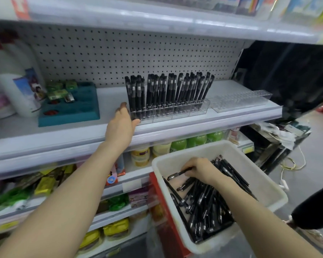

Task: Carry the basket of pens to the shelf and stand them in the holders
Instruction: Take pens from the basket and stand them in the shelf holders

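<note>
White plastic is forming the basket (265, 185), which is sitting low at my right, below the front edge of the shelf (213, 125), with a red box (162, 211) just under its left side. Loose black pens (207, 205) are lying in a heap across the basket floor, most of them pointing lengthwise.

1. My right hand (201, 170) is reaching down inside the basket. Its fingers are curling round one pen (179, 173) and pinching it near one end; the rest of that pen is sticking out to the left, above the heap.

2. My left hand (121, 125) is reaching up to the shelf and clasping the left end of the clear holder (168, 114). The thumb is pressing on the front corner and the fingers are wrapping round the back of that end.

3. Black capped pens are standing in rows along the whole holder, leaning slightly to the right at the far end.

4. A second holder (241, 101), also clear, is lying just beside the first on its right, running toward the shelf's right end.

A teal tray (69, 112) is sitting on the shelf to the left of my left hand, apart from it, and a white bottle (15, 86) is standing beyond that, in front of the pegboard (119, 53)
</note>
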